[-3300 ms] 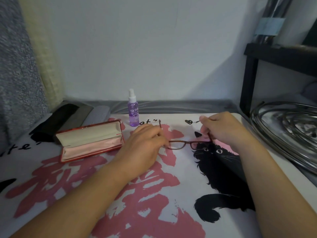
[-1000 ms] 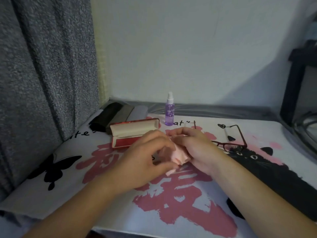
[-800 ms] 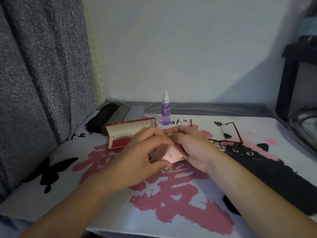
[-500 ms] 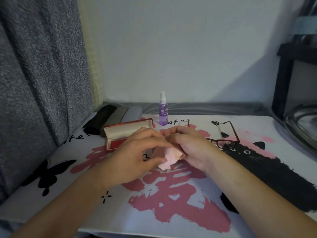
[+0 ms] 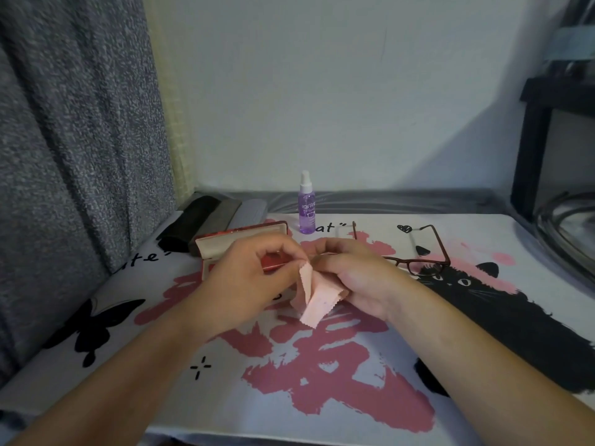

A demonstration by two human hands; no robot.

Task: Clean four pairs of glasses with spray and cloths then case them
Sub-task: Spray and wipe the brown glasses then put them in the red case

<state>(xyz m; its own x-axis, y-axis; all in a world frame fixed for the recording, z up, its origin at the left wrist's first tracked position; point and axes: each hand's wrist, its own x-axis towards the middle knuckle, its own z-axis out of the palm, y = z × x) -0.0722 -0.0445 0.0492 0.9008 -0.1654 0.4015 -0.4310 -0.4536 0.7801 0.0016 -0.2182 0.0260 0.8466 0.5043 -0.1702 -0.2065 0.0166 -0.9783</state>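
Hanging pink cloth (image 5: pixel 310 296) below both grips

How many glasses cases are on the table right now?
4. Three closed ones lie side by side at the back left: black case, brown case, grey case. The open red case sits before them, partly behind the left hand.

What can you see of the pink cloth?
The small pale pink cleaning cloth, soft fabric with zigzag-cut edges, is partly unfolded and hangs creased above the printed table mat. The left hand pinches its upper corner; the right hand holds its other side. Faint specks show on its surface.
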